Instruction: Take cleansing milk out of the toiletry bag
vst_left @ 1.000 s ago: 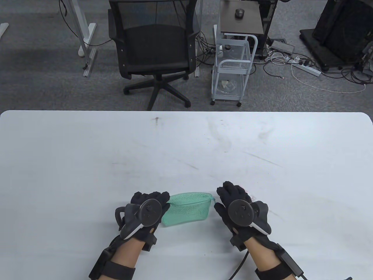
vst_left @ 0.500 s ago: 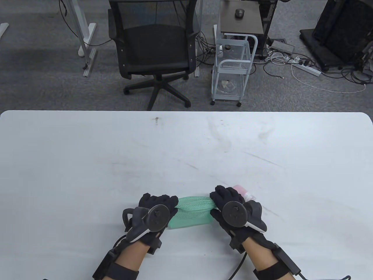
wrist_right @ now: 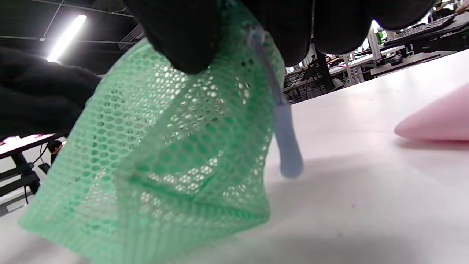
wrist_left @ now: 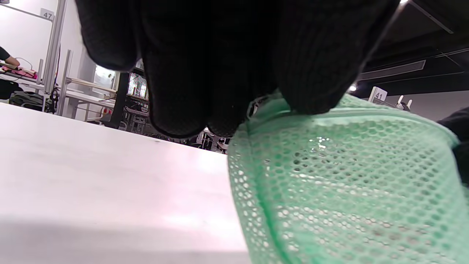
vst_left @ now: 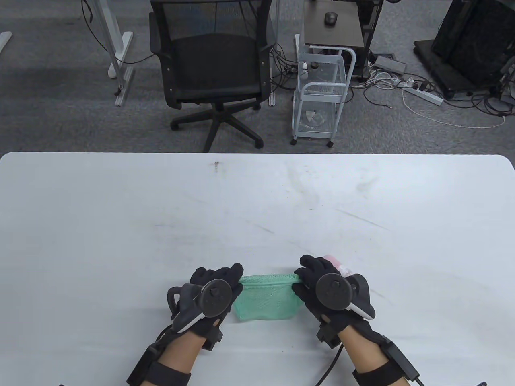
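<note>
A green mesh toiletry bag [vst_left: 265, 298] stands on the white table [vst_left: 257, 209] near its front edge. My left hand [vst_left: 225, 277] pinches the bag's left top end; the mesh also shows in the left wrist view [wrist_left: 344, 183]. My right hand [vst_left: 307, 273] pinches the bag's right top end, by the pale zipper pull [wrist_right: 287, 146]. The bag [wrist_right: 165, 165] is stretched between both hands. A pink cleansing milk bottle [vst_left: 334, 260] lies on the table just behind my right hand, outside the bag, and shows as a pink shape in the right wrist view [wrist_right: 436, 123].
Beyond the table's far edge stand a black office chair [vst_left: 213, 68] and a small white trolley [vst_left: 322, 100] on the carpet. Cables [vst_left: 442, 100] lie on the floor at the back right.
My right hand moved in from beside the bag and took hold of its right end. My left hand shifted slightly right. The bag is now pulled taut between both hands.
</note>
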